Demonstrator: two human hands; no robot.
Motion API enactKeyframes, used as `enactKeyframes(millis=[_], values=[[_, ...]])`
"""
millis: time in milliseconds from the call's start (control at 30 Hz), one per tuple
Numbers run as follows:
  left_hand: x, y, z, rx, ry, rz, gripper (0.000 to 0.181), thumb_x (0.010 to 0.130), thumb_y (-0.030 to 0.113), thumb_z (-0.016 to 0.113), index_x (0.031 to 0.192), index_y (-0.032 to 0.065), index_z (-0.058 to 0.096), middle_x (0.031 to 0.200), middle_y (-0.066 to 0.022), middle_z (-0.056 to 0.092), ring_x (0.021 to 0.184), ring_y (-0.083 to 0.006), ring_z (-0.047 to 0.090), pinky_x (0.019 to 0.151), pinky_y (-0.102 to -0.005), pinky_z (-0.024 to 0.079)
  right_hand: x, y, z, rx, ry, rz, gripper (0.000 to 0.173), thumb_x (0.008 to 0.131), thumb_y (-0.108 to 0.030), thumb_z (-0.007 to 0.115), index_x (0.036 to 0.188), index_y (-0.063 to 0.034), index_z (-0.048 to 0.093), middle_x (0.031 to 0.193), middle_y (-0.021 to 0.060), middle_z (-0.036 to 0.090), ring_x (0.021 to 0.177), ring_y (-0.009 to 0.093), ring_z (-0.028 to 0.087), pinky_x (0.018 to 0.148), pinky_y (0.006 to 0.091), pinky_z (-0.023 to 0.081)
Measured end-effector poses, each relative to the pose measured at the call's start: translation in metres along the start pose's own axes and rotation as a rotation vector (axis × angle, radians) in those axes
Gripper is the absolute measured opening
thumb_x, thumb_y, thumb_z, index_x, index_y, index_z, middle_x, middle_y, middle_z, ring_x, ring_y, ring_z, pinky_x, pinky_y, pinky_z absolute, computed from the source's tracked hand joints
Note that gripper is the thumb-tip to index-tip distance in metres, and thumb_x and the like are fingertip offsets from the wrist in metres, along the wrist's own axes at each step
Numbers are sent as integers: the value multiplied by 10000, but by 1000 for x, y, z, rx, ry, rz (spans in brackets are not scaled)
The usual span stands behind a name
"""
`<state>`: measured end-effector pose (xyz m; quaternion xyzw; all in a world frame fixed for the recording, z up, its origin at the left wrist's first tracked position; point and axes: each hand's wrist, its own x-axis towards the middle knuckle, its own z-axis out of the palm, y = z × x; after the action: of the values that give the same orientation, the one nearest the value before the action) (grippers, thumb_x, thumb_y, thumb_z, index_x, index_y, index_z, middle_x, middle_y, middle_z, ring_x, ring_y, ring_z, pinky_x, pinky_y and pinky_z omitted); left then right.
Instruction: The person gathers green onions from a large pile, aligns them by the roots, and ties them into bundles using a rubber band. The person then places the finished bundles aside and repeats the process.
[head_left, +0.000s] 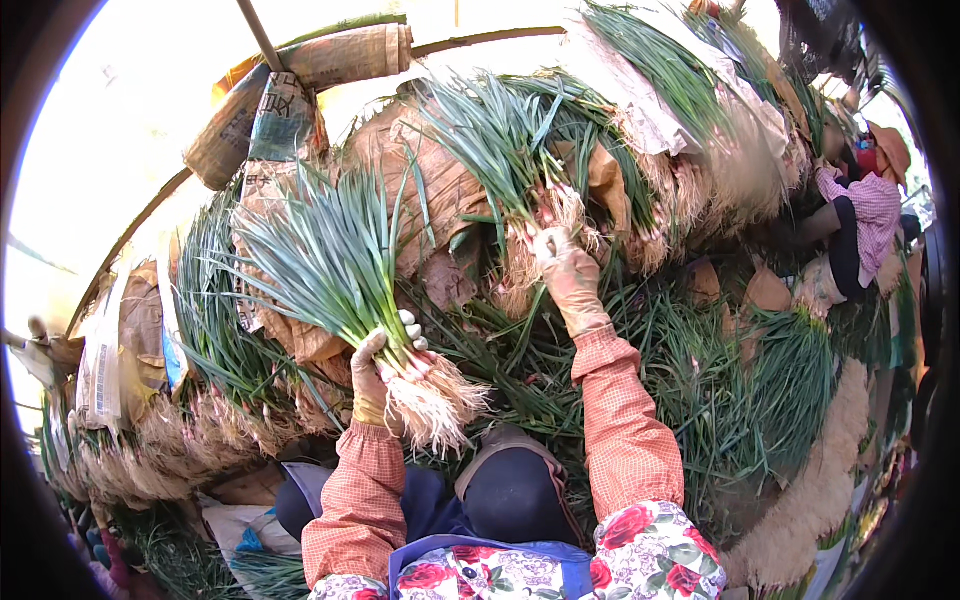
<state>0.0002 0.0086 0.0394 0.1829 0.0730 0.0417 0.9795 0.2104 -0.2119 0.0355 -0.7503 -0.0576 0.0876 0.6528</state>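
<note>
My left hand (379, 371), in a light work glove, grips a thick bunch of green-leaved allium plants (341, 262) just above their pale bulbs. Its pale roots (439, 397) hang towards my lap, and the leaves fan up and left. Ahead and to the right, my right hand (566, 262), in a soiled tan glove, touches the pink-white bulb ends of a second bunch (495, 150) lying on the heap. Its fingertips are at a bulb there; whether they grip it is hard to tell.
Long heaps of similar plants with brown sacking (401, 180) curve in front of me. Loose leaves (667, 352) cover the ground at right, near a bank of roots (810, 487). A co-worker in a checked shirt (874, 217) sits at far right. Rolled woven sacks (345, 56) lie at the top left.
</note>
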Motion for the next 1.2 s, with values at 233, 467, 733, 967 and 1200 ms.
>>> enactKeyframes(millis=[233,467,733,967,1200], values=[[11,-22,30,91,-64,49,474,849,214,596,1166,-137,553,1167,-254,615,1221,-404,531,1051,-508,426,-1,-7,7,66,-447,61,242,935,-277,627,982,-47,564,778,-6,593,661,113,561,587,253,460],[19,-29,13,7,-70,-86,404,858,190,559,1126,-113,574,1134,-273,628,921,-403,658,820,-481,563,-90,29,20,6,-888,202,489,950,-352,584,1335,-55,531,1019,29,637,823,117,609,746,276,504],[2,-24,11,40,-71,-97,439,833,264,573,1086,-95,569,1066,-298,635,746,-387,674,674,-450,588,-52,-11,80,373,-585,238,198,947,-250,605,1040,-76,604,697,-12,621,530,72,584,438,206,401],[4,-29,-12,8,63,-12,405,816,225,587,1056,-100,599,966,-273,661,769,-374,679,690,-472,593,-71,24,78,430,-374,105,109,966,-112,549,964,-16,599,743,53,643,575,145,619,528,252,508],[0,-35,8,-73,54,-101,371,834,211,586,1068,-77,589,1067,-265,636,923,-364,666,777,-472,583,-64,-12,95,417,-293,210,187,912,-97,640,1083,-22,636,879,-21,639,749,57,574,692,211,479]])
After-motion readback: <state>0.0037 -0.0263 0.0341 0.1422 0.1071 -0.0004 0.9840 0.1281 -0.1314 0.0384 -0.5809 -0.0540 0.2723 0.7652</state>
